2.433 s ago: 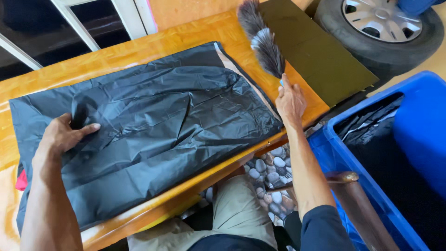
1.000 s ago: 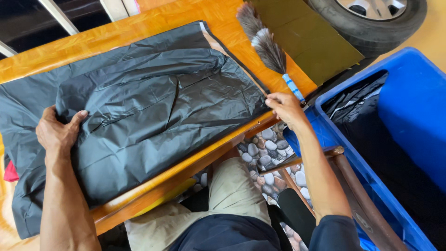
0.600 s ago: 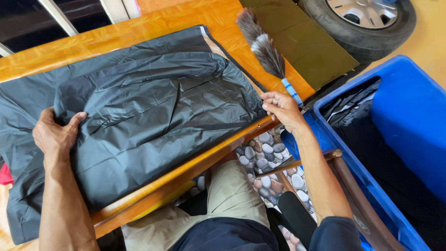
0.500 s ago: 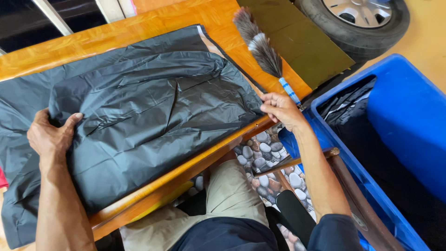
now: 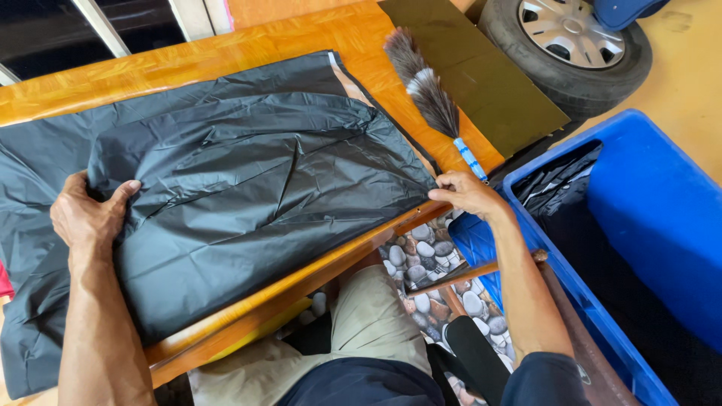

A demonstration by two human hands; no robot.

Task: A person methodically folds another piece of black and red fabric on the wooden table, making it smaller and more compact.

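Now the left hand (image 5: 89, 216) has slid outward along the black plastic bag (image 5: 248, 188), fingers pinched on a folded edge. That sheet lies flatter across the wooden tabletop (image 5: 301, 37) than a moment ago, so the smoothing looks well along. Further right, the right hand (image 5: 468, 192) has left the feather duster (image 5: 430, 96) and grips the bag's corner at the tabletop edge, beside the blue bin (image 5: 639, 218).

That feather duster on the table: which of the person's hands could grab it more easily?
Probably the right hand: it pinches the black plastic sheet's corner just below the feather duster's blue handle. The left hand grips the far edge.
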